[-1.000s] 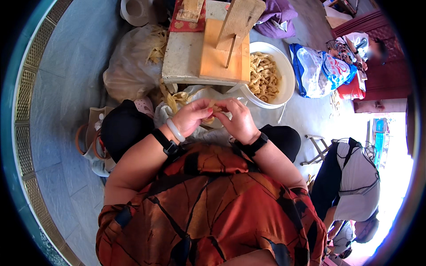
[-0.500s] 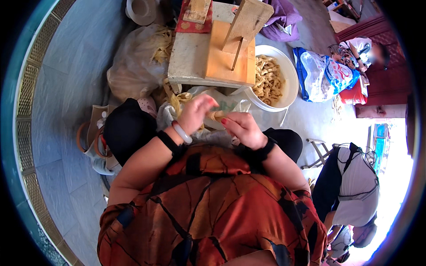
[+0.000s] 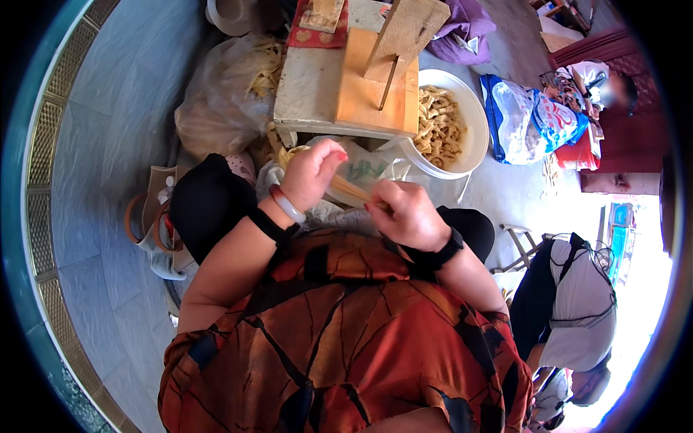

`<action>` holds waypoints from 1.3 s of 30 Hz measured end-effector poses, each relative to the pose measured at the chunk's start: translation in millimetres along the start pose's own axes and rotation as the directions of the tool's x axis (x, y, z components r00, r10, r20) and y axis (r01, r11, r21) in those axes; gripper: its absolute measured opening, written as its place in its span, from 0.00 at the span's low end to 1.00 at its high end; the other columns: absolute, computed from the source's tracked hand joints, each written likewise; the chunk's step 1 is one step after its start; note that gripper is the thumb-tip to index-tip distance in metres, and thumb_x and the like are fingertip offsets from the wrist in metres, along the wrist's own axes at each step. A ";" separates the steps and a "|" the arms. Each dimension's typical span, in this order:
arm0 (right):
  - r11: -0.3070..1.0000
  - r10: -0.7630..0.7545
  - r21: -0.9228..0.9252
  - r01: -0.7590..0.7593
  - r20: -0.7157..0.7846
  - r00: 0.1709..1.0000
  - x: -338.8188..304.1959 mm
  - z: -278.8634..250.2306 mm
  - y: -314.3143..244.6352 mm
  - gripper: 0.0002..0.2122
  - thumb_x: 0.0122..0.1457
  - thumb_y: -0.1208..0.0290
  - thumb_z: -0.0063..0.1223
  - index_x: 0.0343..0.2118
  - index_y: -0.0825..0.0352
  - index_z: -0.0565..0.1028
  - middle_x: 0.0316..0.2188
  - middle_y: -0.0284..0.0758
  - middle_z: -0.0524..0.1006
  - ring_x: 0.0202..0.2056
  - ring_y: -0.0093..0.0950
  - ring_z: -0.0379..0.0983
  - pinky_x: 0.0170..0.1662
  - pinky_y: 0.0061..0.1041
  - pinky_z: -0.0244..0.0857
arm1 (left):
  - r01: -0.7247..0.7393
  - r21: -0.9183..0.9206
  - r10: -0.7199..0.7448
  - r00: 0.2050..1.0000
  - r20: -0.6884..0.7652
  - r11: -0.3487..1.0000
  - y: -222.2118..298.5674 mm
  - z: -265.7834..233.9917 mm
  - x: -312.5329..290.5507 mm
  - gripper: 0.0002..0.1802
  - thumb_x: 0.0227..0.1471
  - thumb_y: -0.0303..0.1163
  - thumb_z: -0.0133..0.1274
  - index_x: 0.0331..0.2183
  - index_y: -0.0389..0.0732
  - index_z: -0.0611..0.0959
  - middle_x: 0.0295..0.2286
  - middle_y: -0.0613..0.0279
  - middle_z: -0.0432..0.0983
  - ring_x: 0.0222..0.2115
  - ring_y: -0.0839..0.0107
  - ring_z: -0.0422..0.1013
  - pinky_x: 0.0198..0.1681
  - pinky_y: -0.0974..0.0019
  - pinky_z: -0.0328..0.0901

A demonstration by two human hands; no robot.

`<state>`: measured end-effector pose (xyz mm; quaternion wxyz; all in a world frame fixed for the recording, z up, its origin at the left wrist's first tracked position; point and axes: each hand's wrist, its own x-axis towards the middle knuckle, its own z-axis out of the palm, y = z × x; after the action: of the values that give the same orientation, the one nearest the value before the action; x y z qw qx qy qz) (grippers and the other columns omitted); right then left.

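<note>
A pale yellow strip (image 3: 349,190) stretches between my two hands, above my lap. My right hand (image 3: 408,215) is closed in a fist around one end of it. My left hand (image 3: 312,175), a bangle at its wrist, has curled fingers at the strip's other end; the hand itself partly hides its hold. Loose strands of the same colour (image 3: 289,154) lie just beyond my left hand, next to a clear plastic bag (image 3: 368,166). Past my right hand stands a white bucket (image 3: 474,137) with many knotted tan pieces (image 3: 439,130) in it.
Ahead is a low white table (image 3: 307,90) bearing a wooden board with an upright block (image 3: 406,40). A plastic sack of strands (image 3: 216,108) stands left of it. At right are a blue and white bag (image 3: 530,119), a folding stool (image 3: 521,245) and other people.
My hands have moved apart, baring more of the strip between them. The left hand went slightly up and left; the right hand turned into a tighter fist and shifted slightly right.
</note>
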<state>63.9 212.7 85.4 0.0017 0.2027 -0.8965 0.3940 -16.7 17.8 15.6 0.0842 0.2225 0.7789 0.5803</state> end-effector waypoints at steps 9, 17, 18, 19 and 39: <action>0.993 0.121 0.031 -0.117 -0.159 0.980 15.8 -29.0 19.1 0.06 0.51 0.81 0.53 0.32 0.68 0.70 0.24 0.39 0.73 0.25 0.36 0.73 0.29 0.28 0.67 | 0.068 -0.139 -0.015 0.936 0.352 0.988 18.4 -26.5 27.8 0.08 0.58 0.31 0.52 0.31 0.35 0.76 0.23 0.73 0.71 0.26 0.84 0.63 0.31 0.77 0.62; 0.985 0.022 -0.145 -0.093 -0.431 0.902 80.4 -52.3 46.8 0.03 0.53 0.78 0.51 0.31 0.66 0.72 0.27 0.41 0.74 0.27 0.40 0.73 0.30 0.33 0.67 | 0.076 -0.212 -0.076 0.997 0.010 0.974 27.2 -9.6 96.1 0.12 0.56 0.35 0.53 0.30 0.36 0.78 0.23 0.70 0.75 0.25 0.83 0.66 0.30 0.74 0.62; 0.976 -0.004 -0.201 -0.086 -0.413 0.911 88.1 -49.6 60.4 0.03 0.53 0.77 0.51 0.31 0.66 0.72 0.28 0.41 0.74 0.27 0.40 0.73 0.30 0.34 0.68 | 0.046 -0.229 -0.060 0.997 -0.054 0.972 24.6 -7.3 104.8 0.12 0.56 0.36 0.54 0.30 0.36 0.79 0.23 0.69 0.76 0.25 0.82 0.67 0.30 0.73 0.62; 0.962 -0.014 -0.255 -0.096 -0.396 0.918 88.8 -42.0 79.4 0.03 0.54 0.76 0.51 0.31 0.65 0.72 0.28 0.42 0.74 0.28 0.41 0.73 0.31 0.35 0.68 | 0.084 0.052 -0.080 0.994 -0.072 0.995 19.4 -6.4 113.2 0.12 0.55 0.35 0.54 0.29 0.35 0.78 0.23 0.64 0.77 0.25 0.80 0.69 0.28 0.71 0.63; 0.939 -0.239 -0.312 0.145 -0.288 0.927 -6.4 -26.3 40.3 0.10 0.47 0.81 0.56 0.34 0.65 0.73 0.18 0.34 0.71 0.22 0.37 0.70 0.27 0.33 0.65 | 0.660 -0.398 -0.241 0.661 0.711 0.637 1.8 -12.1 -2.1 0.08 0.59 0.33 0.48 0.34 0.39 0.76 0.23 0.69 0.69 0.25 0.82 0.65 0.28 0.78 0.60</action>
<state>50.9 258.1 74.0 0.2160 0.2210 -0.9069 0.2863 -19.1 6.8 20.8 0.5447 0.1366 0.5000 0.6593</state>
